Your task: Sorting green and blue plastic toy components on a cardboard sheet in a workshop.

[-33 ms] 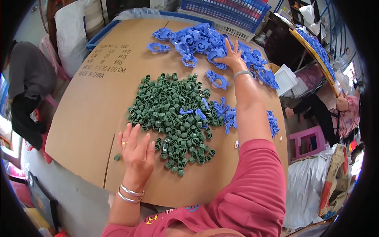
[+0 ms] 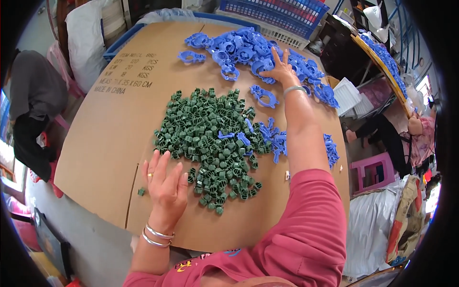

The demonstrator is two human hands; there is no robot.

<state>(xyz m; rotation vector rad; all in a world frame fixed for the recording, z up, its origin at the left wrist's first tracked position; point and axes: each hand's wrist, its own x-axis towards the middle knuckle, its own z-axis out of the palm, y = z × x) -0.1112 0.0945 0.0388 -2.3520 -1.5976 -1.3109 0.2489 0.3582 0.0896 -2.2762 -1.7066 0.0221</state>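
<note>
A large flat sheet of brown cardboard [image 2: 114,138] is spread as a work surface, and all places are given from it. In the middle of the cardboard a heap of small dark green ribbed plastic caps [image 2: 210,138] is piled. At the far side of the cardboard a heap of blue ring-shaped plastic clips [image 2: 248,50] is spread, and a smaller group of the same blue pieces [image 2: 272,138] is lying at the right edge of the green heap, partly mixed into it.

The left hand [image 2: 166,186] is laid flat on the cardboard near its front edge, with the fingers stretched and released; nothing is grasped by it. Its fingertips are touching the near left border of the green heap. Silver bangles [image 2: 155,235] are worn on this wrist. One single green cap [image 2: 141,192] is lying alone just beside this hand, on the left.

The right hand [image 2: 281,71] is stretched over to the far side of the cardboard, and its spread fingers are pressed on the blue clips. Whether a clip is really grasped cannot be told. A thin bracelet [image 2: 295,89] is seen on the right wrist, and a pink-red sleeve [image 2: 306,234] covers the upper arm.

Beyond the far edge of the cardboard a blue plastic basket [image 2: 282,12] is standing.
</note>
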